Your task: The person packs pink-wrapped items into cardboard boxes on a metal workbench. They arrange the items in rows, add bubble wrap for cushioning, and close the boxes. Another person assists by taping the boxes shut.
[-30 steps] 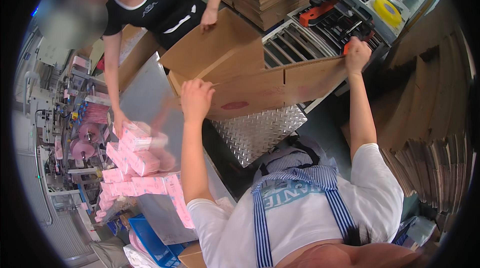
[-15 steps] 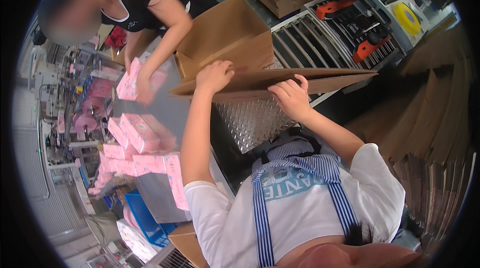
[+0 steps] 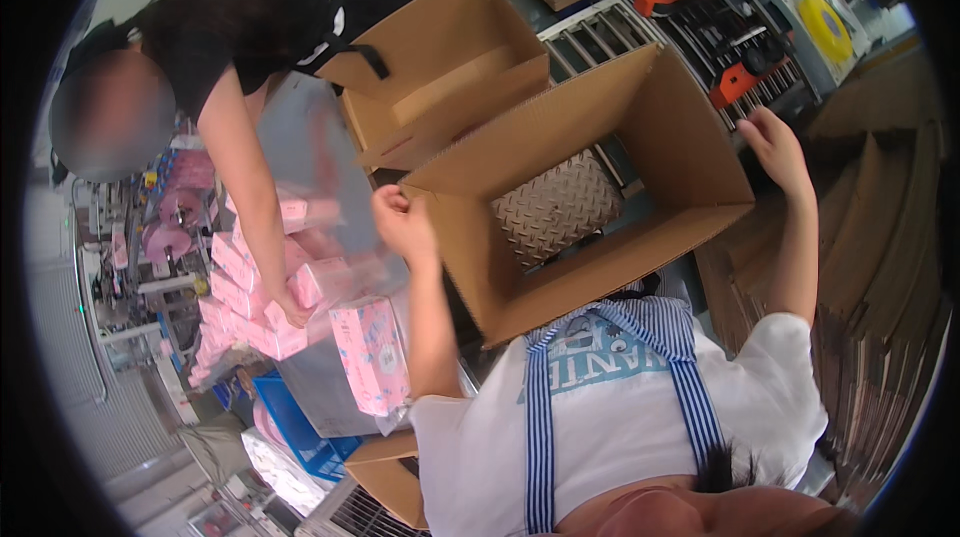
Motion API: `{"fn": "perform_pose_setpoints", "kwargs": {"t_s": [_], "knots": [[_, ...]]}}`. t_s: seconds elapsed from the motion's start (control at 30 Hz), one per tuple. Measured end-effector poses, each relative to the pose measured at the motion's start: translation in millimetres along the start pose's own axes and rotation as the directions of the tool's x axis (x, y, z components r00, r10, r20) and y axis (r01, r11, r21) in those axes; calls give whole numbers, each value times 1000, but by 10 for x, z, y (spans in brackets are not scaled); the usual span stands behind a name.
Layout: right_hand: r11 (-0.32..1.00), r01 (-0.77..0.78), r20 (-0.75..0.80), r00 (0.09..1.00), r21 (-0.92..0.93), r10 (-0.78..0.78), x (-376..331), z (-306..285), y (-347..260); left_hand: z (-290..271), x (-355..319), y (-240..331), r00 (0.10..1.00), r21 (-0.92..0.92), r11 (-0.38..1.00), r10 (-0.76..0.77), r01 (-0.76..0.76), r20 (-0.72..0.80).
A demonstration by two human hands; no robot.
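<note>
An open cardboard box [image 3: 540, 312] stands squared out in front of me, with both ends open. Through it shows a diamond-tread metal plate [image 3: 560, 212]. At the box's left corner, my left hand [image 3: 408, 227] has its fingers curled against the cardboard edge. My right hand [image 3: 778, 152] is just beyond the right corner, fingers loosely bent and apart from the thumb; whether it touches the wall is unclear. Behind this box sits a second open cardboard box [image 3: 440, 47], its near flap [image 3: 450, 117] tilted toward me.
On the left, a co-worker's hand [image 3: 290, 309] reaches into a pile of pink packs [image 3: 245, 282] on a metal table [image 3: 330, 392]. A blue crate [image 3: 300, 432] stands below. Flat cardboard stacks [image 3: 850, 287] rise at right. A roller conveyor [image 3: 590, 42] with orange guides [image 3: 740, 82] lies ahead.
The flattened cardboard has been spread into an open box shape. My hands have moved apart to its opposite corners. The co-worker has shifted from the far table area to the pink pile.
</note>
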State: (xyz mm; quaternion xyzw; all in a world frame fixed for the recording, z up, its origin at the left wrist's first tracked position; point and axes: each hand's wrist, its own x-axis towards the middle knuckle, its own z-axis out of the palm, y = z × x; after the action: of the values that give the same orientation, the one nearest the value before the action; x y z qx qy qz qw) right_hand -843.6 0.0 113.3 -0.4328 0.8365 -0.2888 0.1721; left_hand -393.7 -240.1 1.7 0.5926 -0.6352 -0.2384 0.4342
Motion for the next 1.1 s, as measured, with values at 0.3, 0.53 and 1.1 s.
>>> {"fn": "perform_pose_setpoints", "kwargs": {"t_s": [0.3,0.53,1.1], "knots": [[667,735,941,127,123,-314,-88,1060,-464,1096,-660,-284,805,398,815,132,-421,579],[700,642,639,688,-314,-344,224,1579,-424,383,-184,-342,153,-109,988,125,-110,980],[948,-22,-48,998,319,39,591,1694,198,96,-1000,-242,847,662,608,32,-438,531]]}}
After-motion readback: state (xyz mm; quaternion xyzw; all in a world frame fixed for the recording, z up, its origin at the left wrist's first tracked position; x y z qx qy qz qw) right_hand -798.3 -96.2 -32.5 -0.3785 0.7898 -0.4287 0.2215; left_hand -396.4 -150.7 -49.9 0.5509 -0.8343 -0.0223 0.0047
